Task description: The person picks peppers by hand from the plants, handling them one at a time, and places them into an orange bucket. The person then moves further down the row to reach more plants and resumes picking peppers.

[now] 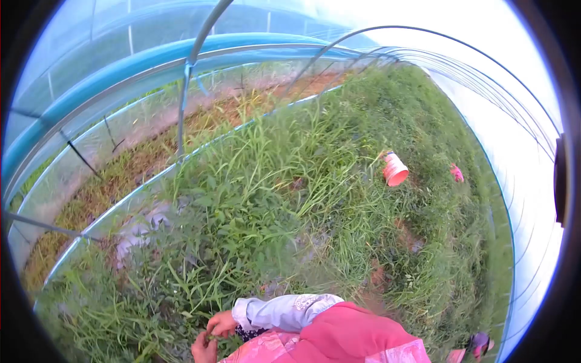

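Observation:
My right hand (223, 324), in a pale lavender sleeve (275, 311), is at the lower left among the weeds. Its fingers are curled together. Just below it my left hand (204, 349) is close by, with its fingers also closed. Something small and dark seems to lie between the two hands, but I cannot make out what it is. Leafy green plants (175, 314) and long grass surround them. My pink clothing (357, 333) fills the bottom of the view and hides part of the arms.
A pink-and-white bucket (395, 169) lies tilted in the grass, with a bright pink object (456, 173) beyond it. A purple and pink shape (480, 345) is at the lower right. A metal hoop post (183, 109) and a low plastic-covered edge (130, 199) run along the left.

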Demonstrator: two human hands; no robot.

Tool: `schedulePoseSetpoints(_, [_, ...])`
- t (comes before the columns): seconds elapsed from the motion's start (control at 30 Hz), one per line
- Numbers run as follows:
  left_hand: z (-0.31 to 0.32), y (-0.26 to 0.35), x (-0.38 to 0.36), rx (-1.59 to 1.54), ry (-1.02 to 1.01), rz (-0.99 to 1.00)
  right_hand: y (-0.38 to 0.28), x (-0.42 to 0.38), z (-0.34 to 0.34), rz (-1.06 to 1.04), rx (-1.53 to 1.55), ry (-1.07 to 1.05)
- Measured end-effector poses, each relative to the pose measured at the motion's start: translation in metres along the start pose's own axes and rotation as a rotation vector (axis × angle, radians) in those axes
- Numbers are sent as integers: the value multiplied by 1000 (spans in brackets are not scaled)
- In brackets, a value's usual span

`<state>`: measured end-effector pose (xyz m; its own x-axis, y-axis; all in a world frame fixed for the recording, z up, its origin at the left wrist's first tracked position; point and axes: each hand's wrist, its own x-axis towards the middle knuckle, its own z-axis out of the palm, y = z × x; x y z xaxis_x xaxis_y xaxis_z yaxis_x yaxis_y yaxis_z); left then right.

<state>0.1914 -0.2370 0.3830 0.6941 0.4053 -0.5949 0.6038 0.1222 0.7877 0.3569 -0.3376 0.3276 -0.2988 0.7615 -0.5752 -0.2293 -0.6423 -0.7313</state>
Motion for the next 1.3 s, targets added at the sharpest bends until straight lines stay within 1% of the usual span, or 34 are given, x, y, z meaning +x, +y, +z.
schedulePoseSetpoints(0.03, [0, 9, -5, 64, 13, -15, 5, 2, -5, 19, -15, 28])
schedulePoseSetpoints(0.07, [1, 6, -9, 85, 68, 28, 0, -5, -13, 33, -62, 3])
schedulePoseSetpoints(0.1, [1, 1, -13, 92, 102, -11, -2, -9, -18, 54, -78, 44])
schedulePoseSetpoints(0.17, [7, -21, -20, -69, 152, -27, -1, -9, -28, 116, -133, 47])
schedulePoseSetpoints(0.2, [7, -28, -24, -71, 149, -15, 1, -7, -33, 181, -139, 60])
schedulePoseSetpoints(0.23, [10, -37, -30, -106, 161, -75, 2, -6, -39, 216, -241, 62])
schedulePoseSetpoints(0.27, [9, -45, -33, -137, 161, -112, 15, -1, -43, 207, -291, 117])
schedulePoseSetpoints(0.3, [5, -50, -37, -158, 199, -142, 18, 0, -45, 226, -387, 132])
schedulePoseSetpoints(0.33, [1, -55, -39, -231, 164, -217, 20, 2, -47, 242, -482, 160])
schedulePoseSetpoints(0.37, [-5, -63, -42, -304, 120, -282, 28, 5, -50, 251, -495, 135])
schedulePoseSetpoints(0.4, [-12, -74, -44, -322, 132, -287, 38, 9, -52, 207, -597, 155])
schedulePoseSetpoints(0.43, [-20, -89, -45, -411, 170, -315, 46, 15, -53, 161, -701, 177])
schedulePoseSetpoints(0.47, [-27, -105, -47, -505, 208, -346, 41, 19, -47, 171, -716, 158])
schedulePoseSetpoints(0.53, [-49, -140, -58, -695, 311, -367, 19, 25, -28, 379, -636, 166])
schedulePoseSetpoints(0.6, [-70, -189, -75, -786, 430, -421, 32, 39, -20, 386, -701, 145])
schedulePoseSetpoints(0.67, [-83, -252, -97, -827, 578, -445, 35, 54, -5, 278, -875, 124])
schedulePoseSetpoints(0.7, [-96, -252, -114, -740, 629, -526, 18, 65, 10, 370, -925, 92])
schedulePoseSetpoints(0.73, [-96, -293, -127, -745, 721, -571, 19, 75, 17, 377, -939, 58])
schedulePoseSetpoints(0.8, [-104, -329, -155, -826, 802, -639, 17, 94, 26, 382, -912, 28])
schedulePoseSetpoints(0.83, [-107, -342, -167, -843, 809, -646, 16, 103, 32, 359, -947, 21])
schedulePoseSetpoints(0.9, [-113, -363, -187, -742, 834, -802, 8, 119, 43, 366, -951, 10])
schedulePoseSetpoints(0.93, [-109, -390, -197, -755, 828, -805, 5, 125, 47, 365, -943, 14])
schedulePoseSetpoints(0.97, [-98, -429, -203, -532, 838, -847, 6, 132, 47, 378, -901, 2])
schedulePoseSetpoints(1.0, [-98, -435, -204, -305, 840, -879, 6, 136, 50, 388, -906, 4])
schedulePoseSetpoints(1.03, [-100, -441, -210, -104, 742, -972, 5, 141, 53, 337, -959, 7])
schedulePoseSetpoints(1.07, [-103, -436, -212, -112, 734, -969, 5, 143, 56, 286, -1013, 11])
schedulePoseSetpoints(1.13, [-106, -429, -213, -8, 740, -1073, 7, 147, 59, 304, -1004, 17])
schedulePoseSetpoints(1.17, [-107, -434, -211, -11, 736, -1071, 2, 150, 65, 313, -988, 18])
schedulePoseSetpoints(1.23, [-110, -443, -203, -17, 652, -1022, -9, 154, 76, 355, -975, 35])
schedulePoseSetpoints(1.27, [-112, -438, -198, -20, 647, -1018, -15, 155, 83, 394, -958, 49])
schedulePoseSetpoints(1.3, [-116, -427, -191, -38, 660, -965, -14, 157, 85, 354, -965, 52])
